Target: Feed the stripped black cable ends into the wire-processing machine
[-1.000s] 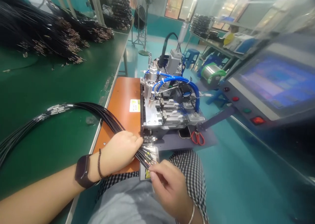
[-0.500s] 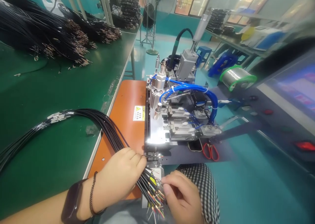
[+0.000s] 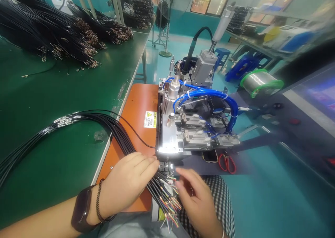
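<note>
My left hand [image 3: 128, 182] is shut on a bundle of black multi-core cables [image 3: 154, 185], pressing it against the front clamp [image 3: 164, 166] of a wire-soldering machine [image 3: 193, 116]. The stripped cable ends [image 3: 170, 205] fan out below that hand, showing thin coloured cores. My right hand [image 3: 197, 199] sits just to the right of those ends, with its fingers spread and apparently holding nothing. The rest of the cable bundle [image 3: 99, 121] curves back over the green workbench [image 3: 60, 91] and an orange board [image 3: 138, 102].
Large piles of black cables [image 3: 57, 32] lie on the bench's far end. Red-handled scissors [image 3: 227, 163] and a phone [image 3: 210, 156] lie beyond my right hand. A solder wire spool [image 3: 261, 83], blue stools [image 3: 242, 67] and a control screen [image 3: 316, 98] stand to the right.
My view has swung left and the machine sits further right. My right hand has let go of the wire ends and opened beside them. The cable ends now fan out wider.
</note>
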Tool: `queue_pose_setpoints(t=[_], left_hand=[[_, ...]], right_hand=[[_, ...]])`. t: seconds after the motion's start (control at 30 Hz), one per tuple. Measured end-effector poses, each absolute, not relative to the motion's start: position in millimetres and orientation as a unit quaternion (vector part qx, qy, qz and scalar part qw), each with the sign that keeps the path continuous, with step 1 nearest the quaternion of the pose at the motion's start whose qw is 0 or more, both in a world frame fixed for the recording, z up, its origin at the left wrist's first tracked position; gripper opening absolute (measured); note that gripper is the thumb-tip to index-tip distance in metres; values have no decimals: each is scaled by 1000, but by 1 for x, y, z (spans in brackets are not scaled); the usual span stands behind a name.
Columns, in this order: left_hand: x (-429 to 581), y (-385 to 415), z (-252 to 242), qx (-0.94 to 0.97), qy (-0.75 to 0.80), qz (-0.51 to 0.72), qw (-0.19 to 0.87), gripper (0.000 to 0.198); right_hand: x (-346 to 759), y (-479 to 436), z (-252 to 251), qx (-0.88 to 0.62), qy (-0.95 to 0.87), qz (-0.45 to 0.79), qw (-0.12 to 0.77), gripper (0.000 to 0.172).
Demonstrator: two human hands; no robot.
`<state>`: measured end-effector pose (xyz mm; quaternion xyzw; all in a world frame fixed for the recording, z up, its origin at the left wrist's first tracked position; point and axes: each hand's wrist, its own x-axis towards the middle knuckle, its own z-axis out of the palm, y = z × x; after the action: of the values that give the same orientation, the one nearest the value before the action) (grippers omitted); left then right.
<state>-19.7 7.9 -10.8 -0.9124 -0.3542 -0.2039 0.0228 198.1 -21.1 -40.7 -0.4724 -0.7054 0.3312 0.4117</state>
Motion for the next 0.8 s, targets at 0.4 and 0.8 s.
queue_pose_setpoints(t=[0.4,0.8], left_hand=[[0,8,-6,-915,-368,-165,-9,17],[4,11,-14,-916,-367,-159,23,19]], right_hand=[[193,0,-45,-466,-679,339,455,13],[177,-13,-56,-560,-516,372,530,6]])
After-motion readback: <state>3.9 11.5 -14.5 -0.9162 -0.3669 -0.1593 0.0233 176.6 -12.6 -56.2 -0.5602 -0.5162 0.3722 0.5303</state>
